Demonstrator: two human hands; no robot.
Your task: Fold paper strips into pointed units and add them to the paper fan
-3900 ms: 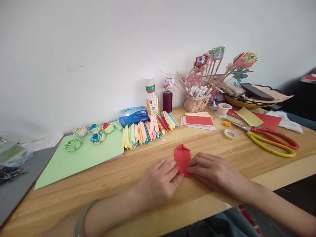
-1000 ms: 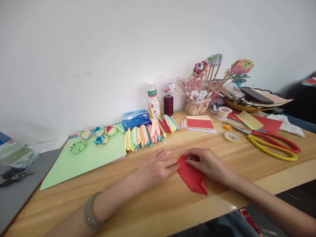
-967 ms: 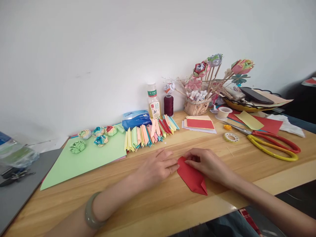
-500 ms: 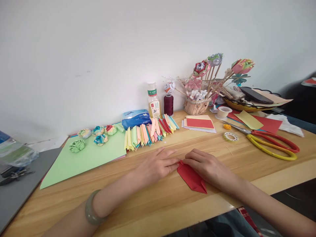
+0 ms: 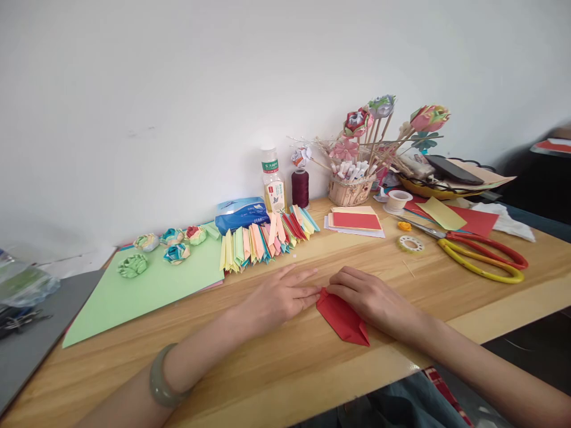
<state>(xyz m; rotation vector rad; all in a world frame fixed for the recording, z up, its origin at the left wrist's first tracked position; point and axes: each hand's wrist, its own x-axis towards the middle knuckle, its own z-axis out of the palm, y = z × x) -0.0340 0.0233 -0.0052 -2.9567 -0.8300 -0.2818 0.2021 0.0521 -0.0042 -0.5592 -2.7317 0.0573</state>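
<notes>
A folded red paper piece [image 5: 342, 318] lies flat on the wooden table [image 5: 285, 368], its pointed end toward me. My left hand [image 5: 279, 296] rests palm down with its fingertips pressing the paper's far left corner. My right hand [image 5: 368, 297] lies over the paper's upper right edge, fingers curled and pressing it down. A pale green bangle [image 5: 159, 381] circles my left wrist.
A row of folded coloured paper strips [image 5: 265, 236] stands behind my hands. Left lies a green sheet [image 5: 147, 288] with small paper rosettes [image 5: 132, 265]. Right are red-and-yellow scissors [image 5: 484, 258], a tape roll [image 5: 411, 243], stacked papers [image 5: 354, 220], a basket of paper flowers [image 5: 352, 187], a bottle [image 5: 273, 181].
Since 3.9 s ago the red paper has been turned, its point now toward me, and folded narrower. Over the last second my right hand slid down onto its edge.
</notes>
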